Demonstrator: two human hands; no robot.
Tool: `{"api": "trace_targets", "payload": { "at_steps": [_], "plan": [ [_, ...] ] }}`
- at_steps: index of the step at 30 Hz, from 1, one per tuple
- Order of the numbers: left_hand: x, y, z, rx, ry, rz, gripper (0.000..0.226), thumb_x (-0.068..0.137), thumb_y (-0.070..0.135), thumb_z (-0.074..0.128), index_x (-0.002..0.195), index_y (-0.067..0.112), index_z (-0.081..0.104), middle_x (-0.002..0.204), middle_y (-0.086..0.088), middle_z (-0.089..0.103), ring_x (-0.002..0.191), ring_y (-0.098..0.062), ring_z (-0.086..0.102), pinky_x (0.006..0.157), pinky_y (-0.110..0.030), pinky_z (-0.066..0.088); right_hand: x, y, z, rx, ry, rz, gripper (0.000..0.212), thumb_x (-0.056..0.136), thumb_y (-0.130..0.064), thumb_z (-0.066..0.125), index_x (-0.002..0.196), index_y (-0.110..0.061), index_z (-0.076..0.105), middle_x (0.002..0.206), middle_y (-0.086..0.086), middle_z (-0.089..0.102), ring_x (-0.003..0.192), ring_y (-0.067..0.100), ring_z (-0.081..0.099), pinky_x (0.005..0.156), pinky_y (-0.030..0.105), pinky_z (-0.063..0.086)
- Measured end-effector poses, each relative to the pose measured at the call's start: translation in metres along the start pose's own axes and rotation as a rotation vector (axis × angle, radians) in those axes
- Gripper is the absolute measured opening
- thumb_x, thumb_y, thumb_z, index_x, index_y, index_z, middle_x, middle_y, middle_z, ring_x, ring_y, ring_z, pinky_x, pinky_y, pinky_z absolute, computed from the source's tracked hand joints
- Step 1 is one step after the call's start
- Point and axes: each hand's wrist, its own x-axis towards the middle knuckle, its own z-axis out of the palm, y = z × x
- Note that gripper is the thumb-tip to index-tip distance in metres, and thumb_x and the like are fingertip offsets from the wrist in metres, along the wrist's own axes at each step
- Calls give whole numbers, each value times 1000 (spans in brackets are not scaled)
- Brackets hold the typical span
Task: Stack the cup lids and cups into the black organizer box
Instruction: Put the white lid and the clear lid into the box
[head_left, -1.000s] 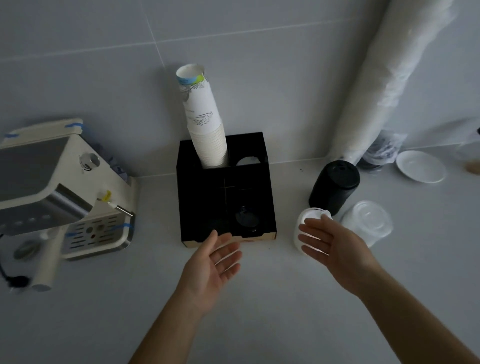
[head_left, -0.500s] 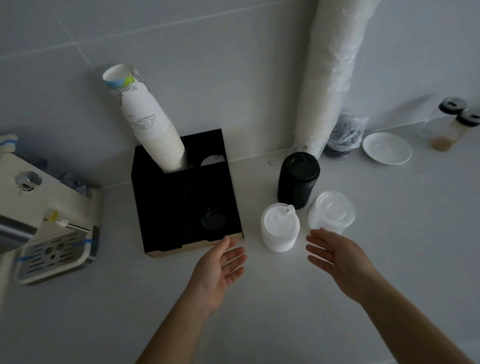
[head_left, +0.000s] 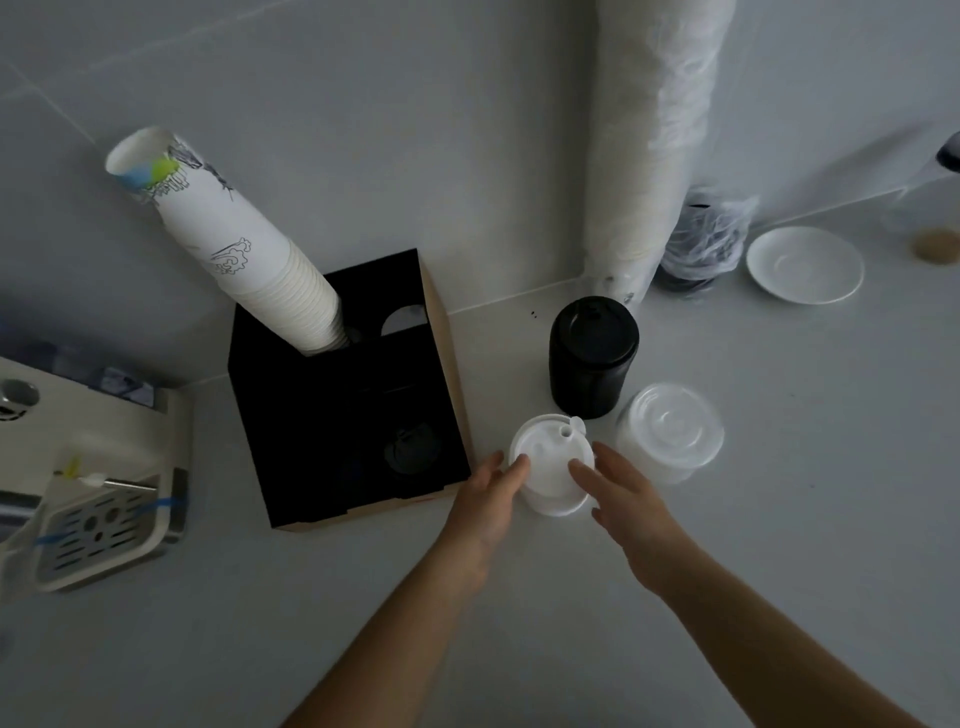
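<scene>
The scene is seen from a single head-worn wide-angle view, aimed forward and steeply down at the counter (head_left: 779, 519). The fingertips (head_left: 522, 462) are framed just below centre at close range; beyond them the wall (head_left: 415, 130) is taken in.

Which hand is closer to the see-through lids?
Right. The right hand lies just left of the see-through lids, not touching them. The left hand is farther off, beyond the white lids.

Dim, flat grey light; box (head_left: 343, 415) interior lost in black; wide-angle bending at edges, slight blur toward three o'clock.
</scene>
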Motion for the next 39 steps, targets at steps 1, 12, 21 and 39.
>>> {"api": "trace_targets", "payload": {
  "at_steps": [1,12,21,39],
  "plan": [
    [3,2,3,13,0,16,29,87,47,58,115,41,59,125,11,60,111,-4,55,102,-36,41,3,-1,2,-5,7,-2,58,89,-39,65,142,-28,46,139,-6,52,128,21,49,110,47,39],
    [25,3,12,-63,-15,30,21,96,31,51,93,43,68,93,19,73,98,-5,65,90,-32,51,23,5,7,-28,-6,-56,32,89,-38,65,120,-29,64,110,-5,72,103,13,66,87,32,52],
    [25,3,8,-108,-53,-105,21,92,45,51,110,39,60,118,13,63,113,-9,55,97,-38,40,25,12,4,-65,-13,-44,43,80,-51,68,118,-31,65,109,-6,71,103,14,65,85,33,51],
    [-22,1,-9,-265,-13,20,28,90,31,57,117,31,62,111,9,73,107,-13,67,95,-32,48,-4,-11,0,-12,-206,-115,47,78,-45,75,122,-33,64,112,-11,72,103,6,66,77,23,49]
  ]
}}
